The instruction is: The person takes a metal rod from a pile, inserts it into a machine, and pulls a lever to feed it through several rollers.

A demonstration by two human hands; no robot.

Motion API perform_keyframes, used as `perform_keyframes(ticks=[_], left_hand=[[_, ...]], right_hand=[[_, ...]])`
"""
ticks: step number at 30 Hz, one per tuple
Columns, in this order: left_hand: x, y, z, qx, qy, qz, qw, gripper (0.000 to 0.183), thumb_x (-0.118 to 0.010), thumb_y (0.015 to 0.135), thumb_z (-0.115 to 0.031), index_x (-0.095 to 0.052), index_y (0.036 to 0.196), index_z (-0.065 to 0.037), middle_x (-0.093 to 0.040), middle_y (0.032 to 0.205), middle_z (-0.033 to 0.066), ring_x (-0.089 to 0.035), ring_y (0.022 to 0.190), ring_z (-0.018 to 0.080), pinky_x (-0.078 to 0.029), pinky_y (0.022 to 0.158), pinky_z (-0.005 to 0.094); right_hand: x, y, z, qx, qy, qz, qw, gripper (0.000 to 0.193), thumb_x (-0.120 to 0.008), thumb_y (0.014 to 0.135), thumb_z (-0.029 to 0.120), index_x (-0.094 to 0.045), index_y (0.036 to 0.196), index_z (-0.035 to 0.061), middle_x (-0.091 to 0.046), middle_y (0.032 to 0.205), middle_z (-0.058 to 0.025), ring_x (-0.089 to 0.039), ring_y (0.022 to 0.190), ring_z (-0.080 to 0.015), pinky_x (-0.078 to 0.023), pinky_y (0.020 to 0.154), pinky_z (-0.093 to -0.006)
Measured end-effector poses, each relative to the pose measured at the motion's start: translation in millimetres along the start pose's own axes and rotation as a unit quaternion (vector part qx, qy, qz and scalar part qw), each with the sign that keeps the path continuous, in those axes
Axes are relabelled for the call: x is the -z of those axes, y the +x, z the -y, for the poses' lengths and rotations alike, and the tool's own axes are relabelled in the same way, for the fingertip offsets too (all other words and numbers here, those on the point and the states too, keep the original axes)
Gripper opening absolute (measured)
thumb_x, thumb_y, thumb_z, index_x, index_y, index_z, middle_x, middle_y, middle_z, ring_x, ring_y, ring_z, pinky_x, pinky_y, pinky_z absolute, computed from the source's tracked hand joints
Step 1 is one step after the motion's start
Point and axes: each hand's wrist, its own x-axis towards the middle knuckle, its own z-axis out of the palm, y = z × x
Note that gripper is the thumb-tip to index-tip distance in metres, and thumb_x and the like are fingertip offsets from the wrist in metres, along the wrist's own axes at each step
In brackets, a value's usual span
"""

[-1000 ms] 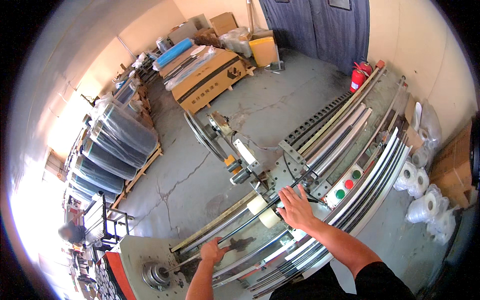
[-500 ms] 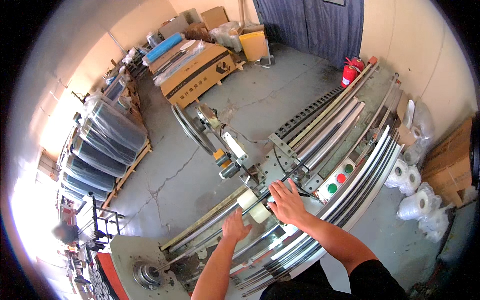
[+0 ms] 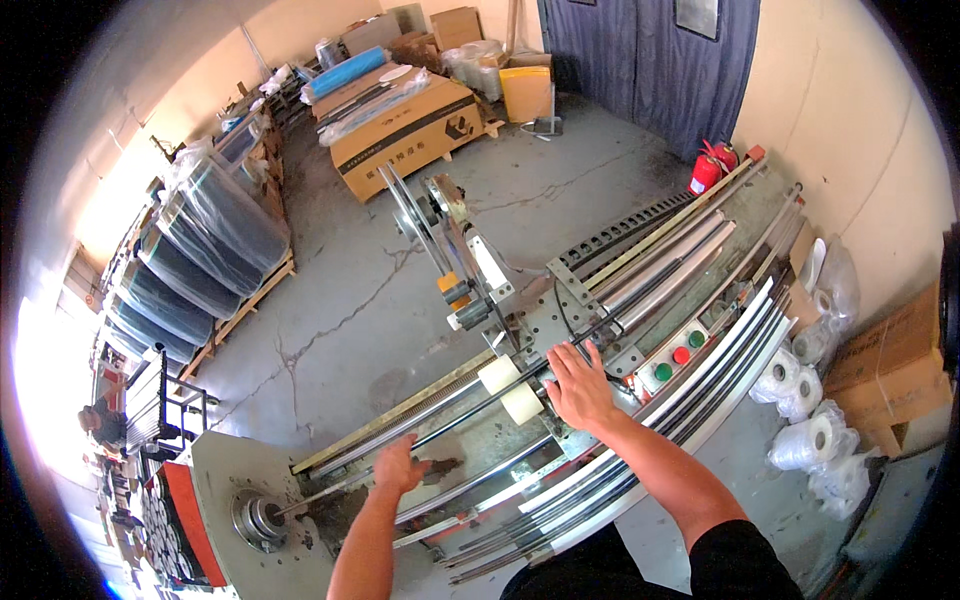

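A long thin black rod (image 3: 462, 419) runs diagonally across the bench machine, passing over a cream-white roller (image 3: 511, 390). My right hand (image 3: 580, 390) lies over the rod just right of that roller, open, fingers stretched and slightly spread. Farther left, my left hand (image 3: 399, 468) rests at the rod, its fingers forward and the thumb held apart; the fingertips are partly hidden. A thin metal shaft (image 3: 335, 492) continues leftward from there to a round steel chuck (image 3: 258, 520) on the grey machine housing (image 3: 225, 470).
A panel with green and red buttons (image 3: 681, 355) sits right of my right hand. Several black rods (image 3: 690, 405) lie on a white curved rack nearest me. Behind the machine stands a wheeled arm assembly (image 3: 465, 255). Fire extinguishers (image 3: 706, 173) and wrapped rolls (image 3: 810, 440) stand at right.
My left hand has slid left along the rod, away from the roller toward the chuck. My right hand stays near the roller's right side. The view has shifted slightly.
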Motion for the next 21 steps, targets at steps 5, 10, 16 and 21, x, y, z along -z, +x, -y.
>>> perform_keyframes(ticks=[5, 10, 16, 21], left_hand=[[-4.0, -16.7, 65.4, 0.049, 0.007, -0.011, 0.999, 0.065, -0.089, 0.080, -0.044, -0.074, 0.138, -0.017, -0.076, 0.132, 0.0172, -0.069, 0.126, 0.0401, -0.055, 0.108, 0.0503], [-11.8, -9.8, 69.8, 0.134, 0.031, 0.014, 0.990, 0.064, -0.090, 0.079, -0.047, -0.077, 0.135, -0.020, -0.078, 0.126, 0.0158, -0.071, 0.122, 0.0389, -0.056, 0.106, 0.0503], [-16.6, 16.3, 0.9, 0.111, 0.029, 0.033, 0.993, 0.064, -0.085, 0.082, -0.053, -0.074, 0.139, -0.027, -0.079, 0.125, 0.0138, -0.072, 0.123, 0.0375, -0.056, 0.107, 0.0506], [-19.1, 48.8, -94.2, 0.085, 0.017, 0.034, 0.996, 0.064, -0.084, 0.086, -0.048, -0.070, 0.144, -0.025, -0.075, 0.138, 0.0121, -0.069, 0.130, 0.0353, -0.054, 0.111, 0.0498]], right_hand=[[-0.5, 2.2, -3.2, 0.001, 0.001, -0.008, 1.000, 0.062, -0.055, 0.108, 0.038, -0.054, 0.155, -0.0026, -0.056, 0.160, -0.0184, -0.044, 0.156, -0.0326, -0.015, 0.134, -0.0615], [-3.1, 2.3, -6.8, 0.012, -0.004, -0.003, 1.000, 0.063, -0.055, 0.107, 0.039, -0.053, 0.155, -0.0024, -0.056, 0.161, -0.0188, -0.043, 0.157, -0.0331, -0.015, 0.133, -0.0638], [0.5, 3.5, -5.5, 0.047, 0.026, 0.004, 0.999, 0.065, -0.059, 0.104, 0.037, -0.054, 0.154, -0.0042, -0.054, 0.160, -0.0225, -0.043, 0.157, -0.0364, -0.013, 0.132, -0.0657], [5.2, 5.4, -9.6, 0.077, 0.037, 0.028, 0.996, 0.069, -0.059, 0.103, 0.036, -0.051, 0.156, -0.0065, -0.051, 0.163, -0.0236, -0.040, 0.159, -0.0367, -0.012, 0.132, -0.0670]])
